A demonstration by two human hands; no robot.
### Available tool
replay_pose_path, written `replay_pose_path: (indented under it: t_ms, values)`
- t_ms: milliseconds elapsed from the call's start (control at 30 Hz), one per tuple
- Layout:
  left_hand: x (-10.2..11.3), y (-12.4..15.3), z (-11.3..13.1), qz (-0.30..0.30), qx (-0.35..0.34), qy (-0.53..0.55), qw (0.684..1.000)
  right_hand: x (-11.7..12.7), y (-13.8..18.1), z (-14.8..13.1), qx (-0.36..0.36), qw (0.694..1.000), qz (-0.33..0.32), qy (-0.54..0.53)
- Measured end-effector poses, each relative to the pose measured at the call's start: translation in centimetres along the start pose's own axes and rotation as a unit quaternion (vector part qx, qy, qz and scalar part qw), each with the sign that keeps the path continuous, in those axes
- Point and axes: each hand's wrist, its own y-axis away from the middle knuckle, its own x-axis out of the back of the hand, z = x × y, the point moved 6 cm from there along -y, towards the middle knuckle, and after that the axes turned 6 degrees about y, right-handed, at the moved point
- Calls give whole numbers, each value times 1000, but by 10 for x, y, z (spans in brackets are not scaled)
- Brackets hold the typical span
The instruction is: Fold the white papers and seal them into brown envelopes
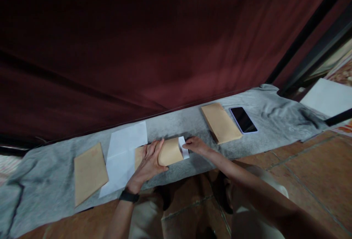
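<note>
A brown envelope (172, 151) lies on the grey cloth in front of me, its mouth toward the right. My left hand (150, 161) rests on its left part with the fingers spread, pressing it down. From the mouth sticks out a piece of white paper (184, 147), mostly hidden inside the envelope. My right hand (196, 145) pinches the outer edge of this paper with closed fingers. Under the envelope's left end, white sheets with a crease (125, 154) lie flat.
Another brown envelope (90, 173) overlaps the white sheets at the left. More brown envelopes (221, 123) lie to the right, beside a phone (244, 120) in a purple case. The grey cloth (170, 121) covers a narrow bench against a dark red curtain (165, 48). Tiled floor (310, 162) lies below.
</note>
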Motion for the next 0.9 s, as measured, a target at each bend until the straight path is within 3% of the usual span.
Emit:
replay_pose_path:
  t_ms: [167, 433, 900]
  values:
    - [2, -3, 4, 20, -14, 3, 1000, 0, 0, -2, 17, 1000, 13, -17]
    - [1, -10, 14, 17, -18, 4, 1000, -21, -6, 16, -30, 996, -5, -86]
    - [2, -10, 14, 27, -22, -12, 999, -19, -9, 16, -10, 991, 103, -86]
